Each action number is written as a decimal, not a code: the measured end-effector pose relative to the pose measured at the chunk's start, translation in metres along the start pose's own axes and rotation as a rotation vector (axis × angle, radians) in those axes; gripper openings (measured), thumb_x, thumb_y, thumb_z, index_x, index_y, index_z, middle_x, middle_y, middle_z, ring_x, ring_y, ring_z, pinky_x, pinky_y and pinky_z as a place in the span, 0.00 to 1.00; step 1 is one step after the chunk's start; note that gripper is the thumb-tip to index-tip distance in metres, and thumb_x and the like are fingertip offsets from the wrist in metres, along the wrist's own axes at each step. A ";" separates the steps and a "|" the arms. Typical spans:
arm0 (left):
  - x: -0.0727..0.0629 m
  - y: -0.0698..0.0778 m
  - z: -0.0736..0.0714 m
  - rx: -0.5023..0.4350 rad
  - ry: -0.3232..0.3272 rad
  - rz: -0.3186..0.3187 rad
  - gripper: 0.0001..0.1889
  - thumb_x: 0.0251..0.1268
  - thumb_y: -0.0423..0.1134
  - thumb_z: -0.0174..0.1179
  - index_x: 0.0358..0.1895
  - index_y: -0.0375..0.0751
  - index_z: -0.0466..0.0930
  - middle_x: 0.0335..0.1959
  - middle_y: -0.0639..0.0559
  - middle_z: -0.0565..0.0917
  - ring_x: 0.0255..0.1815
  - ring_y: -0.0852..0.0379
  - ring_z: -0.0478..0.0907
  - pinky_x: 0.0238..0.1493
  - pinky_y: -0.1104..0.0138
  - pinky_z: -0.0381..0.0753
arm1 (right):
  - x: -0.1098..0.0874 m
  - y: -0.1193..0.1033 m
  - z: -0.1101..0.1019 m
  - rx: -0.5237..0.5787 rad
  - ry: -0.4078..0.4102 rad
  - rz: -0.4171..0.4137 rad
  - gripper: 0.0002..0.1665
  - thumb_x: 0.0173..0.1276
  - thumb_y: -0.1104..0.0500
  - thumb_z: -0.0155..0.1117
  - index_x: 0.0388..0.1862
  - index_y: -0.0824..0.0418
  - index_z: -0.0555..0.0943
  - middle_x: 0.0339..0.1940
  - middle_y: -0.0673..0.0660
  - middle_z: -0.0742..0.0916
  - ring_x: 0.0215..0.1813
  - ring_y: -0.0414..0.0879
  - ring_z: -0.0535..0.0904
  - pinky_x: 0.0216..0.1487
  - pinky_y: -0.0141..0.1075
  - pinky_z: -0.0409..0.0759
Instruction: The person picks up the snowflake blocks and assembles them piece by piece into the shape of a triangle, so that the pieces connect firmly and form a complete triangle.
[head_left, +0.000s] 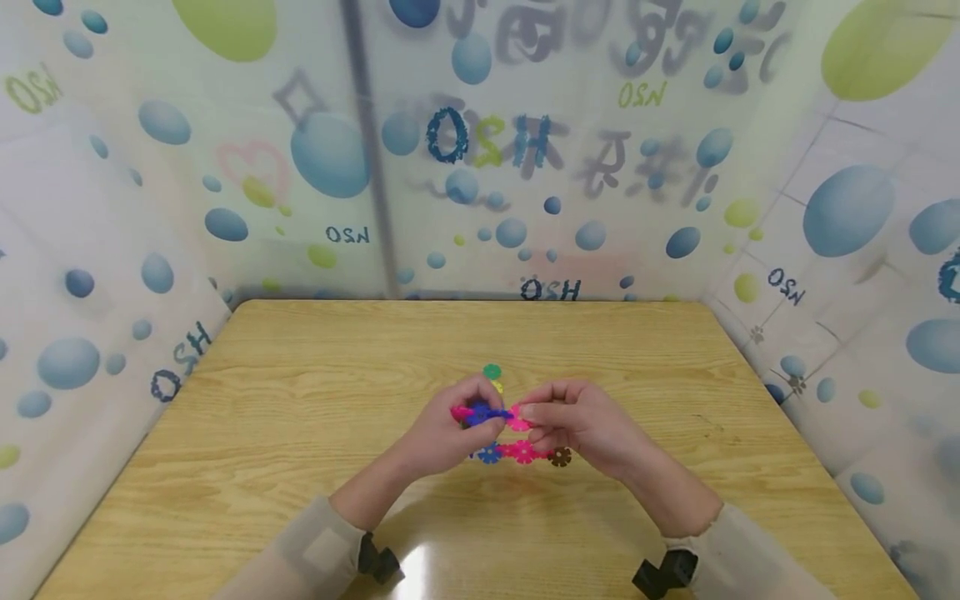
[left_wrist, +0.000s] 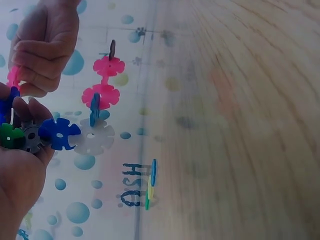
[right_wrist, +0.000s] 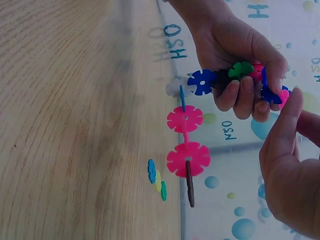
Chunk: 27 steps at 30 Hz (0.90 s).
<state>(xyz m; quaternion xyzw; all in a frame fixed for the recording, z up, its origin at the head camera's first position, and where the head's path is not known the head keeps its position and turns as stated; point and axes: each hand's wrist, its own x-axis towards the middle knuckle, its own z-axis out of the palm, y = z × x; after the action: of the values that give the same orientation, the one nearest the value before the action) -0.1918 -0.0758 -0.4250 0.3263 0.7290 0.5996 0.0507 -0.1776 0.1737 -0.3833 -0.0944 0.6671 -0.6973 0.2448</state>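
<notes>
My left hand (head_left: 453, 429) grips a chain of interlocked plastic snowflake discs near one end, where a green disc (right_wrist: 241, 69) and a blue disc (head_left: 480, 415) show between the fingers. With thumb and fingertips, my right hand (head_left: 596, 429) pinches a pink disc (head_left: 519, 419) touching that blue one; its far side is hidden by the fingers. From the left hand the chain hangs on through another blue disc (right_wrist: 202, 82), a clear whitish disc (left_wrist: 95, 136), pink discs (right_wrist: 185, 119) and a brown disc (head_left: 559, 456) at its free end.
Beyond the hands on the wooden table (head_left: 315, 358) lie a green disc (head_left: 492, 371), a yellow disc (right_wrist: 158, 180) and a blue disc (right_wrist: 151, 171), close together in a row. Patterned curtains (head_left: 480, 208) stand round the table's back and sides.
</notes>
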 end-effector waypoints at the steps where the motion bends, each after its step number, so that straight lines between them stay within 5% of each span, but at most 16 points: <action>1: -0.001 -0.001 -0.001 0.000 0.005 -0.012 0.06 0.73 0.32 0.66 0.46 0.43 0.80 0.37 0.51 0.79 0.32 0.61 0.75 0.32 0.70 0.77 | 0.000 0.000 0.000 -0.004 -0.005 0.003 0.14 0.82 0.60 0.67 0.56 0.71 0.84 0.34 0.49 0.90 0.33 0.37 0.89 0.43 0.32 0.91; 11: -0.002 0.003 -0.009 0.014 0.050 -0.148 0.14 0.69 0.42 0.77 0.54 0.50 0.87 0.49 0.50 0.89 0.48 0.49 0.85 0.48 0.61 0.90 | 0.006 -0.002 0.002 -0.027 -0.008 0.004 0.16 0.81 0.59 0.68 0.57 0.70 0.82 0.38 0.51 0.90 0.37 0.40 0.89 0.46 0.34 0.91; 22: -0.004 0.007 -0.022 0.003 0.119 -0.095 0.11 0.70 0.39 0.77 0.52 0.49 0.91 0.49 0.48 0.90 0.41 0.49 0.86 0.39 0.62 0.90 | 0.021 -0.006 -0.004 -0.187 0.031 0.022 0.24 0.83 0.48 0.68 0.63 0.66 0.83 0.49 0.53 0.90 0.48 0.49 0.88 0.46 0.37 0.89; 27: -0.006 0.010 -0.027 -0.008 0.154 -0.105 0.10 0.69 0.36 0.77 0.51 0.47 0.91 0.48 0.45 0.89 0.39 0.51 0.85 0.37 0.64 0.89 | 0.043 0.002 -0.020 -0.286 0.066 0.032 0.22 0.84 0.49 0.66 0.62 0.65 0.85 0.56 0.63 0.90 0.49 0.50 0.88 0.48 0.37 0.88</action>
<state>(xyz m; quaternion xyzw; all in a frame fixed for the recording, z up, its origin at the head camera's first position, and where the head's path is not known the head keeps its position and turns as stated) -0.1957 -0.1008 -0.4102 0.2404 0.7445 0.6223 0.0268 -0.2234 0.1718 -0.3958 -0.0946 0.7685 -0.5940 0.2182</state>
